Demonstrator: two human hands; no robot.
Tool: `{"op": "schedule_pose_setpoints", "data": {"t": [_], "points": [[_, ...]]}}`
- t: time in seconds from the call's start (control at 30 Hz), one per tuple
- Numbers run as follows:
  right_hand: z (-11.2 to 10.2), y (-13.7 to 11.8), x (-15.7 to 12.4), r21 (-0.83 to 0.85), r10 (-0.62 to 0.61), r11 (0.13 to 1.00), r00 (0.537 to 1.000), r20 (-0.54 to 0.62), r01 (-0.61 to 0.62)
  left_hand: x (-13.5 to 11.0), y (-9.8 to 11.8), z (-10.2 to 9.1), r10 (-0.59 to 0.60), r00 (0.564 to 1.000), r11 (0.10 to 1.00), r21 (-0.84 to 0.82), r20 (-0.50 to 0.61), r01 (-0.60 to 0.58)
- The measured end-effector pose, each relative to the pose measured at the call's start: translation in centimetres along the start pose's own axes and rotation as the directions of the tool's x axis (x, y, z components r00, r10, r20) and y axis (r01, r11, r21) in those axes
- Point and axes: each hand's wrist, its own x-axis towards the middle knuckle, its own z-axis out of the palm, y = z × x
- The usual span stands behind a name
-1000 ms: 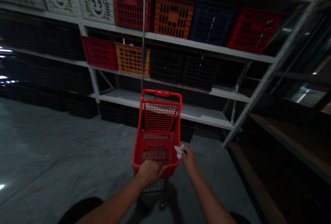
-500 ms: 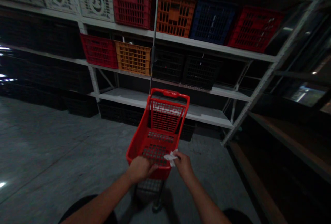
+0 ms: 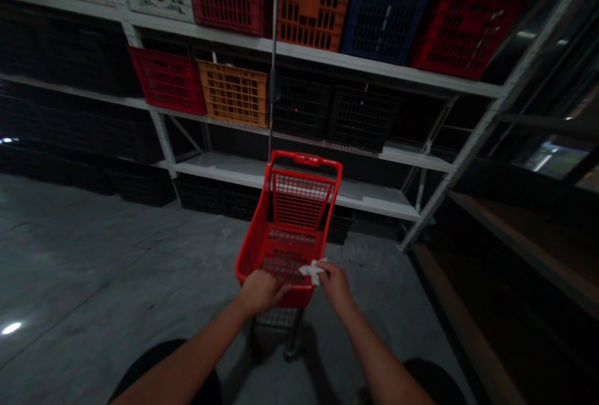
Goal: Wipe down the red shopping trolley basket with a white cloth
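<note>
A small red shopping cart [image 3: 291, 230] stands on the concrete floor in front of me, its basket empty. My left hand [image 3: 260, 291] is closed over the near rim of the basket. My right hand [image 3: 335, 281] is just to the right, at the same rim, pinching a small crumpled white paper [image 3: 312, 270]. A thin grey pole [image 3: 272, 55] rises from behind the cart's red handle [image 3: 303, 159].
White metal shelving [image 3: 299, 174] fills the wall ahead, holding red, orange [image 3: 233, 92], blue [image 3: 382, 17], white and black crates. A darker shelf unit [image 3: 524, 230] runs along the right. The grey floor [image 3: 93, 268] stretches to the left.
The cart swung a little, first to the right and then back towards straight. My right hand with the paper came in closer to my left hand. The view tilted slightly down.
</note>
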Motion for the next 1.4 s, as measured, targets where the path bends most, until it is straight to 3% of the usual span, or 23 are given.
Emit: {"op": "schedule_pose_setpoints", "data": {"t": [0.1, 0.2, 0.33, 0.47, 0.57, 0.67, 0.73, 0.87, 0.97, 1.1, 1.27, 1.33, 1.4], "points": [[0.4, 0.4, -2.8, 0.048, -0.021, 0.999, 1.000, 0.020, 0.020, -0.3, 0.1, -0.3, -0.009, 1.000, 1.000, -0.026, -0.004, 0.009], [0.5, 0.4, -3.2, 0.049, -0.038, 0.998, 0.999, -0.002, 0.039, -0.6, 0.1, -0.5, 0.001, 1.000, 0.999, -0.044, -0.001, -0.001], [-0.4, 0.3, 1.2, -0.064, -0.087, 0.994, 0.994, -0.062, 0.083, -1.1, 0.1, -0.2, 0.023, 1.000, 0.998, -0.060, 0.013, -0.022], [-1.2, -0.1, 6.9, -0.228, -0.075, 0.973, 0.988, -0.133, 0.043, -2.2, -0.5, 0.3, 0.053, 0.999, 0.998, -0.041, 0.005, -0.053], [-0.9, -0.4, 8.2, -0.227, -0.080, 0.973, 0.986, -0.144, 0.046, -3.4, -2.2, 0.1, 0.072, 0.997, 0.997, -0.023, 0.015, -0.071], [0.7, -0.8, 6.0, -0.153, -0.098, 0.985, 0.990, -0.104, 0.081, -4.3, -3.9, -0.6, 0.079, 0.996, 0.997, -0.027, 0.034, -0.078], [2.3, -1.3, 3.5, -0.099, -0.121, 0.988, 0.991, -0.053, 0.115, -4.4, -3.9, -1.1, 0.046, 0.998, 0.998, -0.045, 0.046, -0.044], [5.4, -3.2, -1.1, -0.014, -0.158, 0.987, 0.986, 0.056, 0.159, -3.8, -0.5, -1.1, -0.158, 0.986, 0.982, -0.093, 0.051, 0.162], [6.8, -4.5, -2.0, -0.003, -0.191, 0.981, 0.977, 0.100, 0.192, -3.4, 2.2, -0.4, -0.361, 0.931, 0.927, -0.089, 0.050, 0.364], [6.0, -4.0, 1.1, -0.080, -0.200, 0.976, 0.979, 0.049, 0.203, -3.9, 2.6, -0.2, -0.333, 0.942, 0.939, -0.078, 0.041, 0.336], [2.6, -1.7, 7.8, -0.157, -0.109, 0.984, 0.981, -0.159, 0.083, -4.6, 1.6, -0.2, -0.324, 0.943, 0.945, -0.030, 0.070, 0.327], [2.1, -1.5, 8.8, -0.169, -0.103, 0.983, 0.977, -0.187, 0.071, -4.8, 1.4, 0.1, -0.305, 0.951, 0.951, -0.035, 0.053, 0.307], [2.7, -1.6, 8.0, -0.167, -0.123, 0.981, 0.978, -0.170, 0.095, -5.0, 1.2, 0.3, -0.284, 0.958, 0.958, -0.039, 0.038, 0.285]]}}
